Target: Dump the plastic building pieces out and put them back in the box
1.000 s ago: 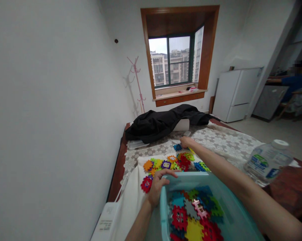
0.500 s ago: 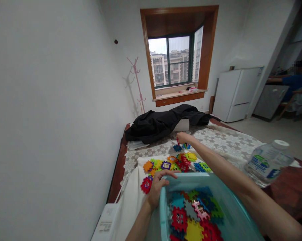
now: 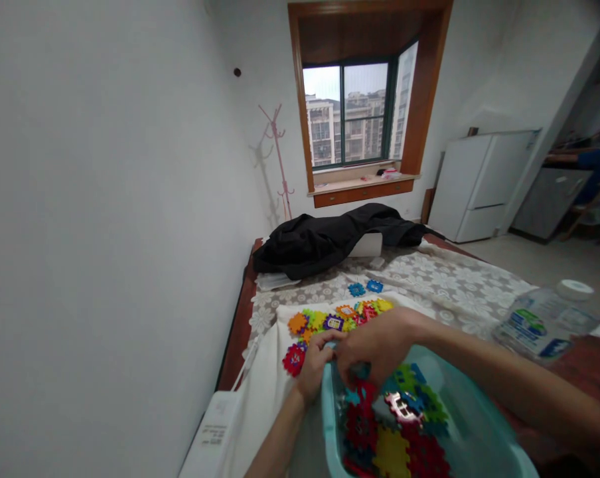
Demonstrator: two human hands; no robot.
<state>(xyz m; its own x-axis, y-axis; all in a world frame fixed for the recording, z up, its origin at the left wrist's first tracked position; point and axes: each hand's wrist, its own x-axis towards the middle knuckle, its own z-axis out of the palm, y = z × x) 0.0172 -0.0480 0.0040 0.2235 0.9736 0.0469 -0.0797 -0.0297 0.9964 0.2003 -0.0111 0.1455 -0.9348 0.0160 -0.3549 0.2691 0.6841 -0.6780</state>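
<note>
Red piece (image 3: pixel 365 393): I see it at the fingertips of the right hand (image 3: pixel 379 340), inside the bin (image 3: pixel 330 428), beneath the far-left rim. The hold looks like a thumb-and-finger pinch, though the knuckles hide most of it from me. The left hand (image 3: pixel 314 368) is hooked over the rim at that corner, its fingers curled round the edge. To do this well, I'd judge, the left grip should steady the wall while the right one lowers the piece flat before loosening, since toothed edges may snag on the yellow piece (image 3: pixel 392 453) or pink piece (image 3: pixel 403 407) below. Beyond the bin, more pieces (image 3: pixel 334 322) lie bunched on white cloth, and two blue pieces (image 3: pixel 357 289) sit farther across the bench (image 3: pixel 231 366). A bottle (image 3: pixel 539 326) stands to the right, near the forearm.
</note>
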